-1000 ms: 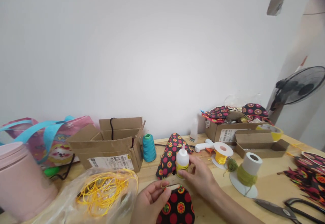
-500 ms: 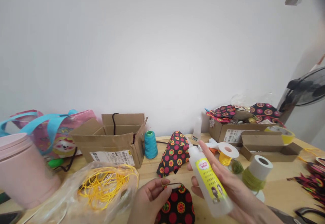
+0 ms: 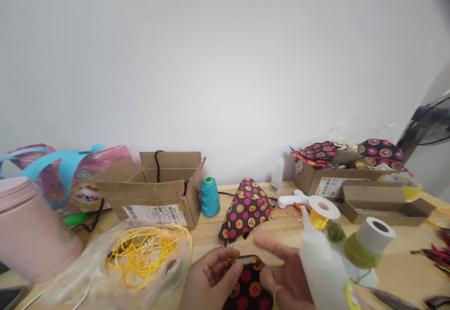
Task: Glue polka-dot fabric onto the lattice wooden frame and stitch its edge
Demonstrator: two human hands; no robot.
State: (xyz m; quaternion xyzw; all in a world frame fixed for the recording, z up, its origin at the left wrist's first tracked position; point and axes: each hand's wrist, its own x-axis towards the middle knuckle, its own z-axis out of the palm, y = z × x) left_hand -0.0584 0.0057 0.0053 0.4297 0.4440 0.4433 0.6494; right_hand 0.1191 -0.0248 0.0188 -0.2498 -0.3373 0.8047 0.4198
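Note:
My left hand [image 3: 209, 279] pinches the upper edge of a black fabric piece [image 3: 253, 289] printed with red and orange flowers. A thin yellowish cord loops by its fingertips. My right hand [image 3: 290, 275] holds a white squeeze bottle [image 3: 321, 265] with a pointed nozzle and yellow label, tipped slightly left. Its index finger points toward the fabric, and its other fingers lie against or close to the fabric's right side; contact is unclear. Behind both hands, a folded piece of the same patterned cloth [image 3: 246, 209] rests on the table.
Left lie a plastic bag of yellow cord [image 3: 147, 256], a pink bin [image 3: 35, 235] and an open cardboard box [image 3: 154, 195]. A teal thread cone [image 3: 210, 200] stands behind. Right are a white glue gun [image 3: 291, 199], cord spools [image 3: 365, 244] and a box of fabric pieces [image 3: 316, 179].
My right hand has turned and lowered with the bottle, moving the bottle right and bringing the fingers to the fabric. My left hand keeps its pinch. The view has shifted slightly.

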